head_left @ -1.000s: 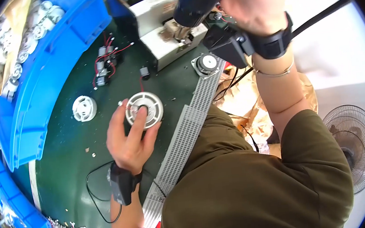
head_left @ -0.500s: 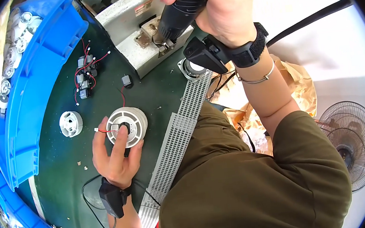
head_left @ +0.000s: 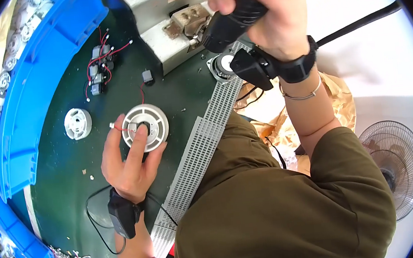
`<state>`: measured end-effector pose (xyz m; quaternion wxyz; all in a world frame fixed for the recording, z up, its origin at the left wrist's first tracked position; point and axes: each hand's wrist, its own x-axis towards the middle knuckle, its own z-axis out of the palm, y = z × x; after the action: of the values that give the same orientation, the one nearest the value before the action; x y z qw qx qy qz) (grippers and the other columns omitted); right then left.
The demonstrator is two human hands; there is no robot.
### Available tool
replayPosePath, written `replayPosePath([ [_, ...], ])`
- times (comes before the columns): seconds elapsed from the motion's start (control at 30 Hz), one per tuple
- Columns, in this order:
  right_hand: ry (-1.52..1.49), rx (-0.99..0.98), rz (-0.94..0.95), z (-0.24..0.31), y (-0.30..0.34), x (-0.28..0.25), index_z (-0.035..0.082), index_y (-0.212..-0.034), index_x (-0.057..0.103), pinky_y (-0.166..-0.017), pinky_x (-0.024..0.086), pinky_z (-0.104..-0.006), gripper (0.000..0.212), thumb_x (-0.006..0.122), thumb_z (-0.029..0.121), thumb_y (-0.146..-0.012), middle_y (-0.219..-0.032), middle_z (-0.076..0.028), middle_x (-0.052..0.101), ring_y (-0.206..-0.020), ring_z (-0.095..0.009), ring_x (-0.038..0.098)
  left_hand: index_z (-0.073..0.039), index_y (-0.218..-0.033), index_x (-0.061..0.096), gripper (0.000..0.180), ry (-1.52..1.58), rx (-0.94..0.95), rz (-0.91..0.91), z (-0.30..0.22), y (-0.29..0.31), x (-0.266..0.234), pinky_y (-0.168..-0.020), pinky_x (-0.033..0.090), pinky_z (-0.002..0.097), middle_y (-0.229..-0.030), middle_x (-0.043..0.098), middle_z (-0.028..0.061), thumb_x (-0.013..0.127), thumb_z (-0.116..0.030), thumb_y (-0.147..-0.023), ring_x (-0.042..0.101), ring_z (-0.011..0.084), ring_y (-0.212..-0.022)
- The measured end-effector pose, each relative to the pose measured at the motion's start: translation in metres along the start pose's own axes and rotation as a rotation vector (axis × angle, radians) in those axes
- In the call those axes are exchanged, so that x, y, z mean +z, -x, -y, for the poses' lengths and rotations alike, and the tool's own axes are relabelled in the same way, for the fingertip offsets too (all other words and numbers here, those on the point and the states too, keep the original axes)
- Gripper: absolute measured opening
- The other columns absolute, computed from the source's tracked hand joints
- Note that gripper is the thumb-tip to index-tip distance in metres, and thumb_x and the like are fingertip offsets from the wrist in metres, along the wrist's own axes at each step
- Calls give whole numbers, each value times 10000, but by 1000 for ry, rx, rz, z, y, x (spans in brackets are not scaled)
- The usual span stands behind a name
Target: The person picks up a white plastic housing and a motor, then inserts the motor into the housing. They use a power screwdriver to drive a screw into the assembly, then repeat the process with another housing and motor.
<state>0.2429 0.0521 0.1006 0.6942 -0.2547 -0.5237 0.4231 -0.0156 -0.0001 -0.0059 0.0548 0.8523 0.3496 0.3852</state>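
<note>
My left hand [head_left: 129,168] grips a white round plastic housing [head_left: 160,118] with spoke-like openings on the green tabletop. One finger presses at its dark centre, beside a thin red wire with a small white connector. My right hand [head_left: 280,20] is wrapped around a black electric screwdriver [head_left: 236,24], raised at the top right. The screwdriver's tip is near the front of a pale metal screw feeder [head_left: 170,51]; whether it carries a screw I cannot make out. A small grey motor [head_left: 147,77] on a red wire lies just beyond the housing.
Several small motors with red wires [head_left: 98,70] lie farther back. A smaller white plastic part [head_left: 78,123] sits at the left, by a long blue bin [head_left: 49,70]. A round speaker [head_left: 223,68] rests near a perforated grey strip [head_left: 199,152]. A fan [head_left: 396,164] stands at the right.
My right hand has moved the screwdriver right and slightly down, away from the feeder's front. My left hand stays on the housing. The whole view has shifted slightly.
</note>
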Motion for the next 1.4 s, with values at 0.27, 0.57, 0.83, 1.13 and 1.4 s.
replayPosePath([
  [0.27, -108, 11, 525, 6, -7, 38, -25, -850, 503, -700, 443, -276, 255, 631, 196, -840, -689, -88, 510, -701, -201, 561, -74, -976, 668, 454, 86, -38, -68, -1, -3, 4, -711, 527, 356, -1063, 599, 208, 834, -173, -566, 630, 322, -877],
  [0.57, -182, 586, 833, 14, -33, 45, -27, -950, 519, -707, 477, -301, 355, 710, 231, -798, -803, -144, 599, -756, -234, 591, -59, -936, 669, 409, 96, -65, -65, -6, -4, 0, -780, 508, 371, -1082, 593, 199, 819, -155, -567, 608, 325, -951],
  [0.83, -313, 1153, 800, 24, -50, 56, -7, -1005, 551, -672, 483, -301, 294, 693, 145, -798, -871, -106, 605, -736, -225, 599, -67, -909, 671, 378, 82, -120, -216, -24, -11, -6, -557, 352, 314, -728, 481, 27, 817, -127, -565, 451, 196, -633],
  [1.13, -270, 1221, 708, 31, -48, 56, 1, -1010, 560, -654, 484, -297, 271, 680, 129, -803, -879, -96, 605, -723, -219, 600, -54, -805, 671, 227, 150, -133, -228, -27, -14, -2, -560, 364, 312, -665, 525, 13, 770, -28, -602, 489, 198, -587],
  [1.4, -158, 1059, 604, 25, -22, 81, 0, -1005, 560, -647, 485, -296, 264, 674, 135, -808, -867, -101, 603, -715, -217, 599, -79, -700, 622, 223, 197, -301, -208, -30, -13, -3, -547, 369, 319, -675, 523, 28, 785, -26, -556, 491, 215, -592],
])
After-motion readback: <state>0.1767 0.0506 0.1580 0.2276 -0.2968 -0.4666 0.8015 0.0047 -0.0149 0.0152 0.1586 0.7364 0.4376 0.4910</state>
